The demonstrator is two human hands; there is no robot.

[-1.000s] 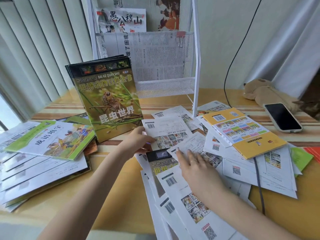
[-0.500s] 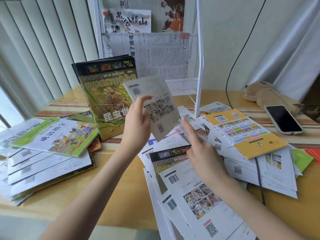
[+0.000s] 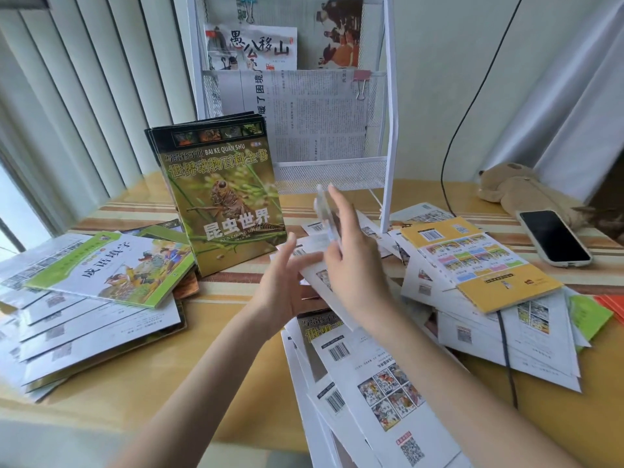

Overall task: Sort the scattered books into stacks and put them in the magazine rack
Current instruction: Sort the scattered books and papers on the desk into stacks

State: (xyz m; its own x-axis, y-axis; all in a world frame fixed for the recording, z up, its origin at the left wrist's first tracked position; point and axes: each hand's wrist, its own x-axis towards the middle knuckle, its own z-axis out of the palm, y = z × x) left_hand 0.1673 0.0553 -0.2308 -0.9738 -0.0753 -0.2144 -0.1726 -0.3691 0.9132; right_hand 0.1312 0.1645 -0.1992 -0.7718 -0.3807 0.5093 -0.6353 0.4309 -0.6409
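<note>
A thin white booklet (image 3: 320, 214) stands almost edge-on between my hands, above the scattered pile. My right hand (image 3: 354, 258) lies flat against it with straight fingers pointing up. My left hand (image 3: 287, 288) touches its lower edge with fingers stretched out and thumb raised. Beneath them lie several white booklets (image 3: 388, 383), back covers up, and a dark encyclopedia cover (image 3: 317, 325). An insect encyclopedia stack (image 3: 229, 204) stands upright against the white magazine rack (image 3: 388, 130). The rack's pockets hold papers.
On the left is a fanned pile topped by a green-edged book (image 3: 118, 268). A yellow book (image 3: 472, 261) crowns the right pile. A phone (image 3: 553, 238) and a plush toy (image 3: 516, 190) sit at the far right. A black cable (image 3: 506, 349) crosses the striped table (image 3: 219, 349).
My left hand lifted a white booklet off the pile and swung it up and to the right. My right hand rose from the pile to meet it; the booklet is now edge-on between both.
</note>
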